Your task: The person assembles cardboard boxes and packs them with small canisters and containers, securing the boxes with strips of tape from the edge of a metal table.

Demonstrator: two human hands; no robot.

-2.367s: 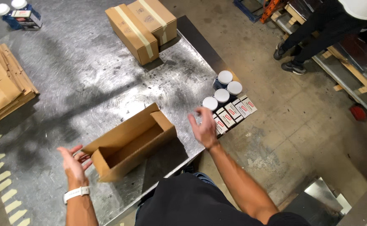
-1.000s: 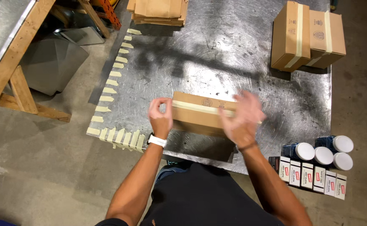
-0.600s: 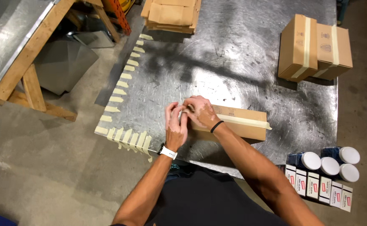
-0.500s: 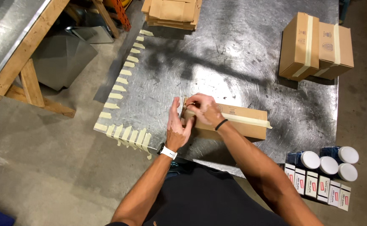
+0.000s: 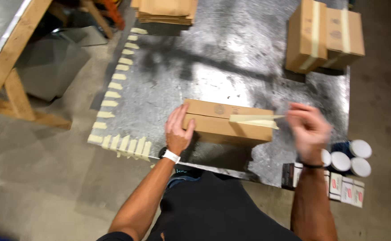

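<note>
Scuffed sheet metal covers the tabletop (image 5: 231,67), which stands on a grey concrete floor (image 5: 39,178). Near its front edge lies a long closed cardboard box (image 5: 226,122). The left hand (image 5: 179,130) is pressed against the box's left end, its fingers (image 5: 176,117) wrapped over the top corner and gripping it. The right hand (image 5: 309,129) is blurred just past the box's right end; its fingers seem pinched on the tip of a pale strip of tape (image 5: 255,120) that runs along the lid, though the blur leaves that unsure. Beyond the right fingers, at the far corner, stand two taped boxes (image 5: 324,35). Left of the left fingers, short tape strips (image 5: 115,93) line the table's edge. Flat cardboard sheets (image 5: 164,10) are stacked at the far side. Below the right wrist, white-lidded jars (image 5: 349,158) sit on the floor.
</note>
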